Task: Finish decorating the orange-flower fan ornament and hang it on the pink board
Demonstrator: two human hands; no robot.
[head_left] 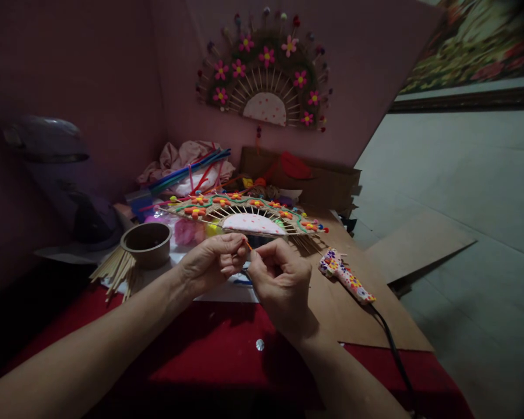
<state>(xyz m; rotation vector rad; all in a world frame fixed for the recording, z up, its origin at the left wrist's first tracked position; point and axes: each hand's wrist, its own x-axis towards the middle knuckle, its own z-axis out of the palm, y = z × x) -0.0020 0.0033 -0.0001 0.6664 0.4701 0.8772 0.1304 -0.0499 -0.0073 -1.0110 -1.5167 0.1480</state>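
Both hands meet near the middle of the view, above the red cloth. A small orange strip (pixel 248 245) spans the gap between their fingertips. My left hand (pixel 213 261) pinches its upper left end, and my right hand (pixel 282 279) pinches the lower right end with its fingers curled in. Just behind the hands lies a half-round fan piece (pixel 255 223) with a pale dotted centre, thin sticks, orange flowers and a green wavy line. The fingers partly cover what lies directly beneath them.
A brown bowl (pixel 146 245) and wooden sticks (pixel 119 269) stand left. A flowered glue gun (pixel 346 277) with a black cable rests on cardboard (pixel 375 326) at right. A small round disc (pixel 259 345) lies on the red cloth (pixel 179 355). Another flowered fan (pixel 264 70) hangs behind.
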